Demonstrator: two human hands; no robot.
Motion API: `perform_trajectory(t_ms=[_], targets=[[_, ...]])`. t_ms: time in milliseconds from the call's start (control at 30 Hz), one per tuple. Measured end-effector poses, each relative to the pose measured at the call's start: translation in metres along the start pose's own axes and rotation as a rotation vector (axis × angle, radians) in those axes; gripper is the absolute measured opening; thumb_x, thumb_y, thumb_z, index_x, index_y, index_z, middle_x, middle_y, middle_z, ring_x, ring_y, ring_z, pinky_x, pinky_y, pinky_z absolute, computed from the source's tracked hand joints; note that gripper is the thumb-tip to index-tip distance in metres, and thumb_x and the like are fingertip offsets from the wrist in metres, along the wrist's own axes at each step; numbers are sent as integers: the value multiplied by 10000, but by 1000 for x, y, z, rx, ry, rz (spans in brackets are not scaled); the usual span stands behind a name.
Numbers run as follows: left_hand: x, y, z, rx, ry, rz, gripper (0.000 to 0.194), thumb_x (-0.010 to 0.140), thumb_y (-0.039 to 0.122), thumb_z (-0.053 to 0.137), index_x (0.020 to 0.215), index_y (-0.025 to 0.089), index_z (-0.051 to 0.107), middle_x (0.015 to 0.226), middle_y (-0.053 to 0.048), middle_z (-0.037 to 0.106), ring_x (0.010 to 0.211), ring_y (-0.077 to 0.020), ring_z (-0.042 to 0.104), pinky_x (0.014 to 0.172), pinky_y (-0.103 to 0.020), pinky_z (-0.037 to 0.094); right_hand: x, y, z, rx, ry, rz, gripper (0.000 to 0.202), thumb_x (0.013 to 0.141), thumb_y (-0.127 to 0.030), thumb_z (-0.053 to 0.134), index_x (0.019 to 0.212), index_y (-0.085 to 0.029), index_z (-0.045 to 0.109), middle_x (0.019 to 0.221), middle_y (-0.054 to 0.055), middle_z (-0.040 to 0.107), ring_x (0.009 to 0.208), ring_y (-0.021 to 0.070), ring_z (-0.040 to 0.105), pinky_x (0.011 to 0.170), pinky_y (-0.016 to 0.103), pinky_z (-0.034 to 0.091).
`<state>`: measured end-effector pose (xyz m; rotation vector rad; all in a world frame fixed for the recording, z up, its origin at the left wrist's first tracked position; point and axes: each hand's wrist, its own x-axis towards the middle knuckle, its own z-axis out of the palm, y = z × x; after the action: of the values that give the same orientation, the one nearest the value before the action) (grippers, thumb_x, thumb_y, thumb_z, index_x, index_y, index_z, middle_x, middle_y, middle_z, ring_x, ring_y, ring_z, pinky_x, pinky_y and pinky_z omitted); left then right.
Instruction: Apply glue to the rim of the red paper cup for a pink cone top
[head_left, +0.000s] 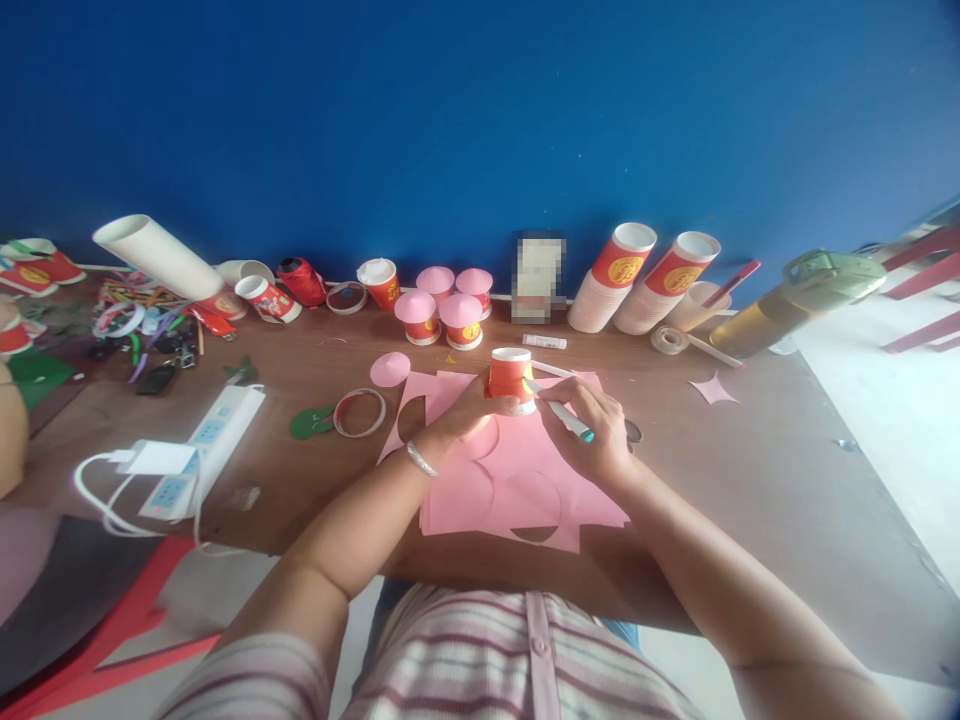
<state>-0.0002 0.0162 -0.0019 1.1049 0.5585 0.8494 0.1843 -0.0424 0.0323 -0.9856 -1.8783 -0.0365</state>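
Note:
My left hand is closed around a red paper cup with yellow print and white ends, held above the pink paper sheets. In my right hand is a slim white utility knife with a teal end, its tip against the right side of the cup. Pink paper sheets with round cut-outs and circle outlines lie under both hands. A loose pink paper disc rests to the left. Behind, several red cups wear pink cone tops.
Two tall cup stacks lean against the blue wall. A glue stick, tape roll and bottle of yellow liquid stand right. Leftward are a tape ring, power strip with cables, and another person's arm.

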Motion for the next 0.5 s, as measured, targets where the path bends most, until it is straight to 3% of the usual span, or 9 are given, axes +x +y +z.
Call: perform_trajectory(t_ms=[267,500], targets=[[1,-3,-2,-25,2,3,253,738,259,813,933,145,699,890,-42,661,834,-155,574,804,-305,466,1,-1,-1,6,-18,-9,113,919,-117,615,953,-225,609,791,17,709,679,167,664,637,287,497],[1,2,1,-26,-8,-1,217,740,241,798,861,145,646,806,-6,600,765,-125,523,747,-277,427,0,-2,-2,8,-45,3,117,913,-108,599,927,-224,603,779,15,702,673,164,652,638,288,493]])
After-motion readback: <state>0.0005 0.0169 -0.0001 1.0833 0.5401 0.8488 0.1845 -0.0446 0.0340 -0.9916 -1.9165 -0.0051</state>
